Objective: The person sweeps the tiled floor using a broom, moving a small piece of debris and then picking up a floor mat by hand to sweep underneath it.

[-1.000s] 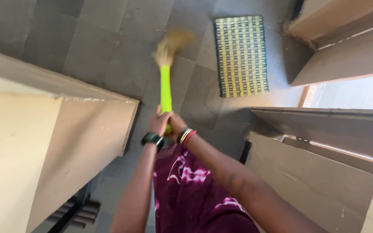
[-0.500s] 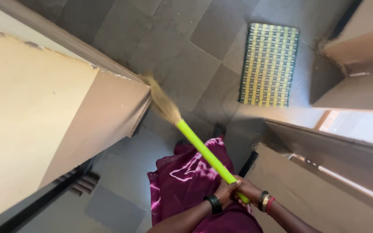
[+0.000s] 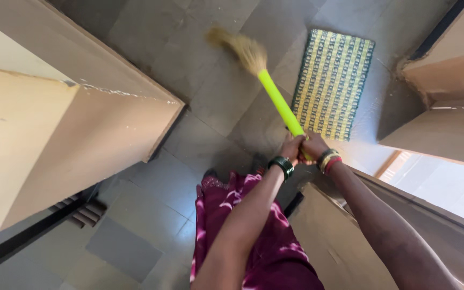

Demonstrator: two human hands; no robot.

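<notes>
Broom [image 3: 275, 94] — yellow handle gripped by both hands, left [image 3: 292, 147], right [image 3: 313, 146], bristles near woven mat [image 3: 333, 83].

I have both arms stretched forward and down, my left hand [image 3: 292, 147] and right hand [image 3: 314, 145] closed side by side in a tight grip, wrists nearly touching, a band on each.
</notes>
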